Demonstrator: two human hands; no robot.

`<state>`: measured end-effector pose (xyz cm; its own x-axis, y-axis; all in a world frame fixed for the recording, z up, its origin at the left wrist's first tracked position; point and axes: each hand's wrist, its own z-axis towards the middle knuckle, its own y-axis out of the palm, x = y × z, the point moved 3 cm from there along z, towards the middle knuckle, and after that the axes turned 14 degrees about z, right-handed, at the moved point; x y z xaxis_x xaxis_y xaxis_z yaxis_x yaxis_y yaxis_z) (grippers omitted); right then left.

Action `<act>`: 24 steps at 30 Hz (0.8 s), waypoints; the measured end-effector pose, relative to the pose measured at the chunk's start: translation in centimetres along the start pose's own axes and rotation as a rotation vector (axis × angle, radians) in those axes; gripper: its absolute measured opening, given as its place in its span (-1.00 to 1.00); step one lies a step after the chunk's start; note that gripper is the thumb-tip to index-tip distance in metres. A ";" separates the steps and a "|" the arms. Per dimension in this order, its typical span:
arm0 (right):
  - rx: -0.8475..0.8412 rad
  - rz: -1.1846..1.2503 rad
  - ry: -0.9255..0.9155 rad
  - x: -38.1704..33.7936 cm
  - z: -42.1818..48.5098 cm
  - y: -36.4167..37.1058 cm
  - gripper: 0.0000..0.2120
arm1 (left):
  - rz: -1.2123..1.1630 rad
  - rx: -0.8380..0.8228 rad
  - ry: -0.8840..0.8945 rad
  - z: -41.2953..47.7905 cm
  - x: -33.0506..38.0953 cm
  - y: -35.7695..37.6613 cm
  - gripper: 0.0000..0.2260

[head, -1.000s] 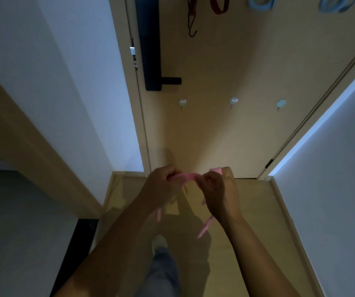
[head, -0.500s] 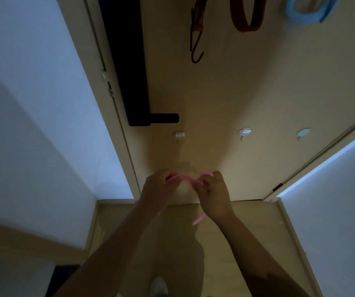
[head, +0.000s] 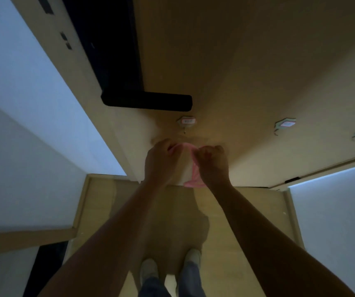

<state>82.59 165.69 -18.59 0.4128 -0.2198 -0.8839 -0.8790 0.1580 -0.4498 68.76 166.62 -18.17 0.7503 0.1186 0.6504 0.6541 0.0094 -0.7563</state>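
A pale wall (head: 22, 116) runs down my left, next to the wooden door (head: 247, 61) with its black handle (head: 148, 100) and small hooks (head: 186, 121). My left hand (head: 159, 161) pinches one end of a pink strap (head: 185, 145), held up just under the nearest hook. My right hand (head: 212, 166) curls round its other end, the rest dangling over the wood floor (head: 236, 221), with another pale wall (head: 333, 211) at far right.
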 end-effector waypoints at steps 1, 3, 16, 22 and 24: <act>0.014 0.044 0.047 0.1 0.5 0.1 -0.71 | 0.006 0.018 0.008 0.4 0.1 0.3 -0.82; 0.013 0.101 0.117 0.4 1.3 0.5 -0.84 | -0.008 0.064 0.024 1.2 0.3 0.6 -0.80; 0.153 -0.027 0.097 2.0 4.7 2.0 -0.75 | 0.015 -0.020 -0.073 4.0 -1.3 3.8 -0.82; 0.065 -0.160 0.097 2.8 5.5 2.6 -0.73 | 0.089 -0.026 -0.035 5.0 -0.9 3.7 -0.75; 0.040 -0.126 0.111 2.8 5.5 2.7 -0.72 | 0.134 -0.054 -0.008 5.1 -0.8 4.0 -0.70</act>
<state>82.65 170.80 -23.00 0.4886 -0.3447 -0.8015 -0.8108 0.1600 -0.5631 70.26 171.60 -22.04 0.8306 0.1228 0.5432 0.5526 -0.0603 -0.8313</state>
